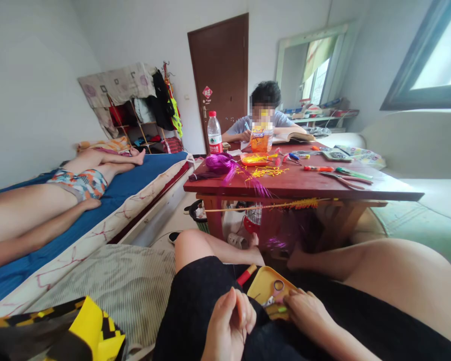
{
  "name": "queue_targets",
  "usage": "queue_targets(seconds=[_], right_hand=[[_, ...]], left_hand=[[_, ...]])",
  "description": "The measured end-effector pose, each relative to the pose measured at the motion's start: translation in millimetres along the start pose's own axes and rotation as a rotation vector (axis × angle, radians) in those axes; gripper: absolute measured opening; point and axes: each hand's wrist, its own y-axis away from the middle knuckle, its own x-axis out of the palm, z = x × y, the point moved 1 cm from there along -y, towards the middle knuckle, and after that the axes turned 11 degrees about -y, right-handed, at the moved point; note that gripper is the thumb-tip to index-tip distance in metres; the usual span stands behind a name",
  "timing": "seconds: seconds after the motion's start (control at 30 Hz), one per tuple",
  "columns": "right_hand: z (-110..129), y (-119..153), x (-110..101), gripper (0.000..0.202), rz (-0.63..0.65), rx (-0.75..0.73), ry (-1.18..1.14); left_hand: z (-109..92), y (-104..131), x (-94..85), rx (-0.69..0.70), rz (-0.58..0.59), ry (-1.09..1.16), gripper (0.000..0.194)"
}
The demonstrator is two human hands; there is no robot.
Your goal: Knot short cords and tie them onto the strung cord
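My left hand [231, 318] is closed above the black cloth on my lap, thumb against the curled fingers. A thin dark thread shows at its fingers and hangs below them; its full course is hard to make out. My right hand [306, 307] reaches over the right side of a yellow tray [261, 278] on my lap. Its fingertips bend onto one handle of the small scissors [277, 287], partly hiding them. Beside them in the tray lies a yellow-green item [281, 310]. A red tube with a yellowish end [247, 275] rests by the tray's left edge.
Ahead, a red table [225, 186] bears purple tinsel [225, 165], yellow strips [266, 171], a bottle [214, 134] and pliers [344, 180]. A yellow-wrapped stick [300, 204] juts below its edge. One person [266, 103] writes behind it; another [86, 183] lies on the bed.
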Motion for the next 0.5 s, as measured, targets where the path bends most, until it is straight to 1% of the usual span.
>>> queue_targets(seconds=[0.03, 0.07, 0.13, 0.2, 0.23, 0.27, 0.3, 0.33, 0.37, 0.4, 0.43, 0.5], right_hand=[[4, -4, -15, 0.019, -0.035, -0.017, 0.027], [9, -11, -36, 0.020, -0.079, -0.037, 0.046], [17, -33, -89, 0.024, -0.207, -0.073, 0.077], [24, -63, -146, 0.028, -0.368, -0.064, 0.118], [26, -79, -173, 0.030, -0.428, -0.049, 0.141], [28, -96, -195, 0.029, -0.468, -0.030, 0.164], [29, -112, -213, 0.026, -0.488, -0.012, 0.184], [29, -128, -226, 0.024, -0.489, -0.004, 0.203], [30, -142, -234, 0.025, -0.477, -0.005, 0.219], [31, -154, -238, 0.025, -0.459, -0.009, 0.234], [31, -164, -239, 0.026, -0.441, -0.012, 0.246], [32, -179, -233, 0.026, -0.412, -0.014, 0.265]], left_hand=[[0, -1, -0.4, -0.002, 0.004, -0.002, 0.043], [1, -2, -0.7, -0.004, 0.006, -0.008, 0.043], [2, -3, -1.2, 0.000, 0.011, -0.026, 0.044], [4, -5, -2.5, 0.005, 0.020, -0.041, 0.044], [5, -5, -3.9, 0.008, 0.030, -0.046, 0.044], [6, -6, -5.8, 0.012, 0.046, -0.049, 0.044], [7, -7, -8.2, 0.015, 0.064, -0.053, 0.045], [8, -8, -11.1, 0.018, 0.081, -0.059, 0.045], [10, -9, -14.2, 0.022, 0.102, -0.065, 0.045], [11, -10, -17.5, 0.023, 0.123, -0.074, 0.046], [12, -11, -20.6, 0.025, 0.141, -0.082, 0.046], [14, -14, -26.2, 0.030, 0.163, -0.087, 0.048]])
